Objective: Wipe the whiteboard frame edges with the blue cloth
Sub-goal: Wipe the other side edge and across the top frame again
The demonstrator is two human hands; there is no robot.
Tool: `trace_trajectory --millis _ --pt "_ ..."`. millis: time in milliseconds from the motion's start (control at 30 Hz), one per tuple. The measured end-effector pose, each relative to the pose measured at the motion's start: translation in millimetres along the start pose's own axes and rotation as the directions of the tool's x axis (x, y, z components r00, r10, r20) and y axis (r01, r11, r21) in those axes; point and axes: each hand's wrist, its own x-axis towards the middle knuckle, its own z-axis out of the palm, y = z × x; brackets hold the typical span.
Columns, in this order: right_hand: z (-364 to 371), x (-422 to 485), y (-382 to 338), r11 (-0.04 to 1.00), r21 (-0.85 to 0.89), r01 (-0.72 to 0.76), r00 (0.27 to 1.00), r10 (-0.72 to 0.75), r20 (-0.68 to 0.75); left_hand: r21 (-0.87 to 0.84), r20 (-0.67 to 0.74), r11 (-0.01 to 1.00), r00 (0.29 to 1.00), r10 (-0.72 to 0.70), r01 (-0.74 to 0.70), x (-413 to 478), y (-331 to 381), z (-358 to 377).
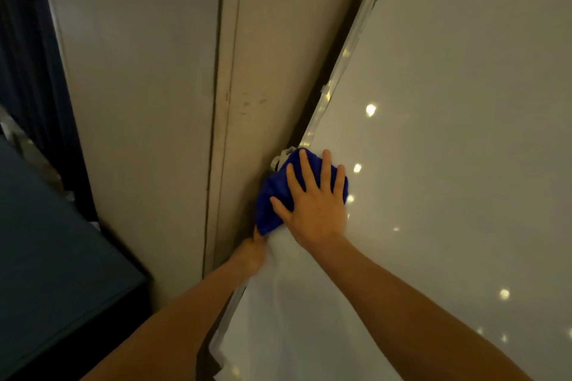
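Note:
The whiteboard [448, 102] fills the right side, its silver frame edge [356, 37] running diagonally from top right down to the middle. A blue cloth [272, 195] is bunched over that left edge. My right hand [315, 204] lies flat on the cloth with fingers spread, pressing it against the board and frame. My left hand [250, 254] reaches behind the frame edge just below the cloth; its fingers are hidden behind the board and the cloth's lower corner.
A beige wall [139, 86] with a vertical seam [221, 102] stands close behind the board. A dark curtain [34, 77] hangs at the left, and a dark teal surface [52, 272] sits at lower left. Ceiling lights reflect in the board.

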Motion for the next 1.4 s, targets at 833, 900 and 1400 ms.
trace_trajectory --millis 833,900,1400 --pt "-63.6 130.1 97.3 0.947 -0.206 0.247 0.966 -0.258 -0.027 0.373 -0.097 0.646 0.664 0.741 -0.666 9.8 190.4 -20.7" --pt "-66.2 141.7 109.6 0.920 -0.277 0.276 0.958 -0.288 -0.005 0.226 -0.091 0.770 0.775 0.626 -0.596 21.2 198.3 -13.3" --pt "-110.1 237.2 175.3 0.974 -0.226 0.029 0.977 -0.075 -0.198 0.372 -0.053 0.742 0.785 0.617 -0.558 53.1 229.3 5.0"
